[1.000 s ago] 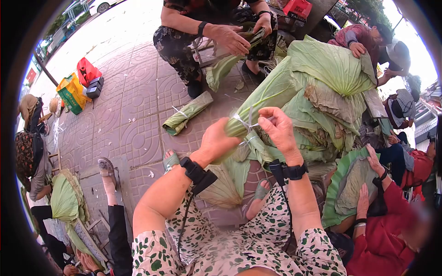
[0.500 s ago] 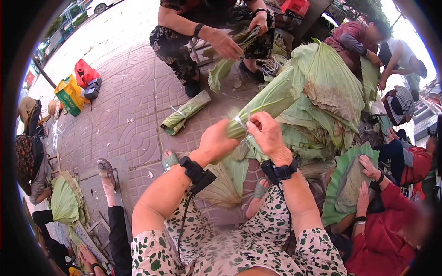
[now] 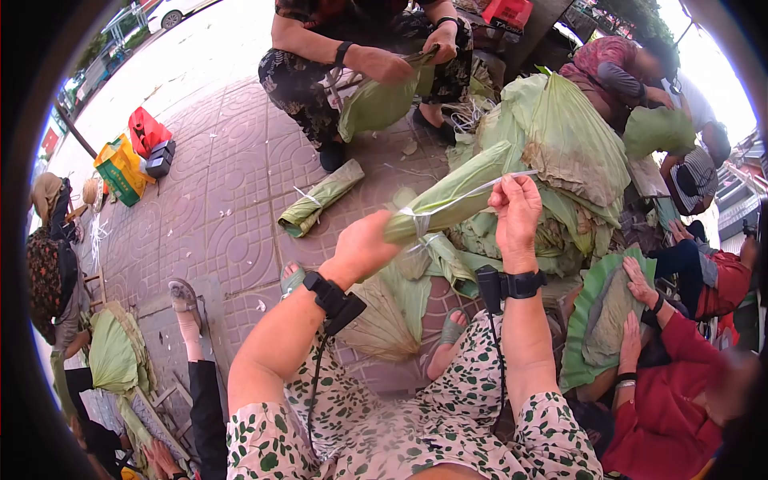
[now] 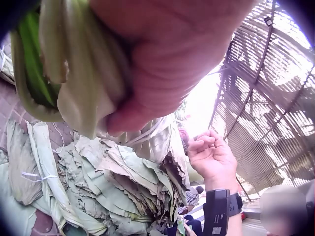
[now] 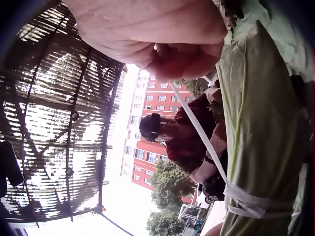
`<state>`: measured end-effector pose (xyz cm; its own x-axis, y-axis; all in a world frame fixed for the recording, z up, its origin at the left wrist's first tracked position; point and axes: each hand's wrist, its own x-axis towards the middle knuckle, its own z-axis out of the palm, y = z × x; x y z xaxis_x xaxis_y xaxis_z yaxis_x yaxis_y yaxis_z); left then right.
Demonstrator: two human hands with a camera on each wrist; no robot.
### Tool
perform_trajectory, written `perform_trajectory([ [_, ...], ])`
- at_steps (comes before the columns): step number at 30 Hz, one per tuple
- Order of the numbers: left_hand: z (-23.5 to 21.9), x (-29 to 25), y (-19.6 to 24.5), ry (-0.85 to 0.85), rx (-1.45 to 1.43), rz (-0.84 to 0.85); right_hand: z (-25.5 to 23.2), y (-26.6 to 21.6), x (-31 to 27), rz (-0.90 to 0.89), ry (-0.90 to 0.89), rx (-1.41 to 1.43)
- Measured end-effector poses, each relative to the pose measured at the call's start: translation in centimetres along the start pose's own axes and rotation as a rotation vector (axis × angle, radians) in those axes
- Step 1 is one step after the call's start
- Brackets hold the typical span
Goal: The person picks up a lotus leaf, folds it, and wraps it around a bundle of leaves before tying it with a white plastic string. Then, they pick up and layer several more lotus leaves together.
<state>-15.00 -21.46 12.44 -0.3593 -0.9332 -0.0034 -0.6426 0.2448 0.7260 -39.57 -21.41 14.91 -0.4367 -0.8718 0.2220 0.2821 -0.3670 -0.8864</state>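
Note:
A rolled bundle of large green leaves points away to the upper right in the head view. My left hand grips its stalk end; the left wrist view shows the thick folded stalks under the fingers. White plastic strip wraps round the bundle just beyond that hand. My right hand pinches the strip's free tail, which runs straight from the wrap to curled fingers. Below the bundle, a smaller tied roll of leaves lies close by my feet.
A heap of large leaves rises at the right. Another tied leaf roll lies on the paving. Across from me a seated person handles leaves. Loose leaves lie between my feet; bags stand at far left.
My right hand worked close to the wrap, then moved up and right, drawing the strip's tail out straight. My left hand stays on the bundle. The person opposite has shifted a leaf.

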Motion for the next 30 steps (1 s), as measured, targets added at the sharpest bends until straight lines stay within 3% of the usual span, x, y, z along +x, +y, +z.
perform_trajectory([
  [2,0.1,-0.1,-0.1,0.012,0.047,0.050,-0.2,-0.1,0.1,0.035,0.009,0.094],
  [4,0.6,0.1,-0.6,0.080,0.056,0.259,-1.1,0.2,0.5,0.064,0.006,0.143],
  [5,0.4,0.0,0.0,0.080,0.056,0.260,-0.7,-0.3,0.5,0.090,0.005,0.191],
  [10,-0.4,-0.4,1.5,0.022,-0.119,-0.081,0.7,-1.2,-0.8,0.192,-0.147,-0.053],
  [15,0.1,0.7,0.4,0.052,-0.239,-0.160,1.6,0.9,-1.9,0.240,-0.481,-0.353],
  [17,0.0,0.8,0.4,0.054,-0.249,-0.166,2.4,1.3,-2.5,0.247,-0.499,-0.405],
  [20,0.1,0.8,0.8,-0.005,-0.263,-0.184,3.2,1.9,-3.3,0.010,-0.564,-0.832],
  [24,0.6,1.1,0.1,-0.020,-0.276,-0.151,2.6,3.4,-3.0,-0.185,-0.564,-0.916],
  [27,0.4,1.4,-0.2,-0.022,-0.280,-0.136,2.8,3.1,-2.9,-0.106,-0.513,-0.785],
  [29,0.3,1.4,-0.5,-0.013,-0.294,-0.135,3.1,1.9,-2.9,0.115,-0.504,-0.593],
  [30,0.2,1.4,-0.5,-0.001,-0.336,-0.149,3.2,1.7,-3.0,0.115,-0.508,-0.594],
])
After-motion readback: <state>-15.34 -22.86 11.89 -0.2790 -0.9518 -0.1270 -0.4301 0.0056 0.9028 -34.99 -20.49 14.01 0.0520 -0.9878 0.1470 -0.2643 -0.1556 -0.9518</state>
